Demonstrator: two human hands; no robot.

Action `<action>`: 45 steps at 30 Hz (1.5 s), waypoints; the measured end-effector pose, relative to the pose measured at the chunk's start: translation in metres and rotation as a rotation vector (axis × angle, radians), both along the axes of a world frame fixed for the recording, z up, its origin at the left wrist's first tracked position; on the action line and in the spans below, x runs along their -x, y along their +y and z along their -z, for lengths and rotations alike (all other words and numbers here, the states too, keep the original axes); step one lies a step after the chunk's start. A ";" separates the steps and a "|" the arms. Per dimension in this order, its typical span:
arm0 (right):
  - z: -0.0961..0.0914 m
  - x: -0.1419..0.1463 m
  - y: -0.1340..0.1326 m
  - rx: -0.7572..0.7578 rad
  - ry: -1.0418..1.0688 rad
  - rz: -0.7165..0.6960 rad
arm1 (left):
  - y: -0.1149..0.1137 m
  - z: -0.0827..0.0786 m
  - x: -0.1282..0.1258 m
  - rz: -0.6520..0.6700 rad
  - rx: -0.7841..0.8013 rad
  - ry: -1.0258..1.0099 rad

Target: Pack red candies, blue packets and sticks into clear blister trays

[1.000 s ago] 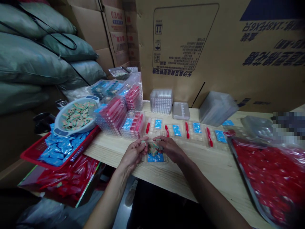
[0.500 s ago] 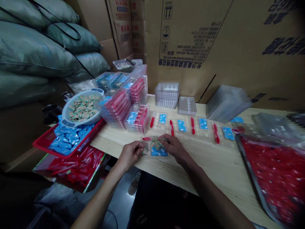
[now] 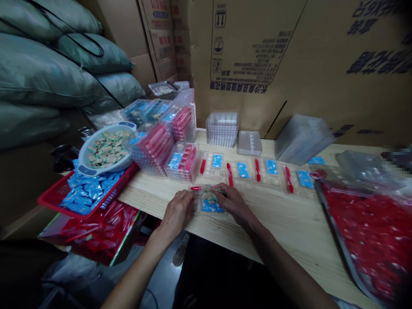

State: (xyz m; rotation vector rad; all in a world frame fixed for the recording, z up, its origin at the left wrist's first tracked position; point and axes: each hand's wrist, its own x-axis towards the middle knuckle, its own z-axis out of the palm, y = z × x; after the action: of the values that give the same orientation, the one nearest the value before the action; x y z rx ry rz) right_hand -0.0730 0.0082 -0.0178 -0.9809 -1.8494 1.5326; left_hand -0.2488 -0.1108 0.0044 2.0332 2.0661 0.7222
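In front of me on the wooden table lies a clear plastic tray [image 3: 197, 207]. It holds a blue packet [image 3: 212, 207], a heap of small green-and-tan striped pieces [image 3: 207, 195] and a slim red plastic utensil [image 3: 195, 188]. My left hand [image 3: 179, 209] rests at the tray's left edge, fingers curled and pressed together; whatever they hold is hidden. From the right, my right hand [image 3: 232, 201] reaches over the tray, its thumb and fingers pinched on striped pieces among the heap.
Several clear trays with red utensils and blue packets [image 3: 243, 170] line the table behind. Left are filled stacked packs [image 3: 182, 163], a bowl [image 3: 84, 159] of striped pieces and a red basket [image 3: 106, 201]. A metal tray [image 3: 334, 236] of red items stands right; cardboard [image 3: 244, 51] walls the back.
My left hand has turned palm-down, its fingers now curled at the tray's left edge. My right hand stays over the striped pieces. The whole view has shifted slightly.
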 end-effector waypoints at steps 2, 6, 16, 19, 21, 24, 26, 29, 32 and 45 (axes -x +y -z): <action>-0.001 0.000 0.000 0.024 0.026 0.010 | 0.010 -0.003 -0.008 -0.012 -0.031 -0.013; -0.002 0.000 0.001 0.046 0.052 0.004 | 0.033 0.003 -0.020 0.101 0.039 0.011; -0.008 0.000 -0.001 0.202 0.134 0.070 | 0.033 0.005 -0.004 -0.080 -0.022 -0.596; -0.012 0.000 -0.002 0.280 0.171 0.087 | 0.033 0.001 -0.005 -0.105 0.068 -0.815; -0.014 0.000 -0.002 0.306 0.194 0.097 | 0.033 -0.002 -0.009 -0.071 0.106 -0.757; -0.015 -0.001 -0.002 0.292 0.207 0.096 | 0.034 -0.003 -0.016 0.062 0.068 -0.390; -0.013 -0.001 -0.002 0.275 0.205 0.090 | 0.034 -0.003 -0.021 0.118 0.060 -0.189; -0.012 -0.001 -0.003 0.273 0.206 0.084 | 0.033 0.000 -0.025 0.119 0.051 -0.051; -0.011 -0.001 -0.003 0.264 0.210 0.085 | 0.030 0.001 -0.022 0.101 0.008 -0.146; -0.014 0.002 -0.006 0.300 0.187 0.093 | 0.000 -0.011 0.012 0.014 0.223 -0.358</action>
State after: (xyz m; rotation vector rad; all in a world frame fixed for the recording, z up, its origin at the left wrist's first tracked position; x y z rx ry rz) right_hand -0.0745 0.0027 -0.0035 -1.0004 -1.4536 1.8119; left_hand -0.2612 -0.1112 0.0154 1.6587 1.8344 0.7513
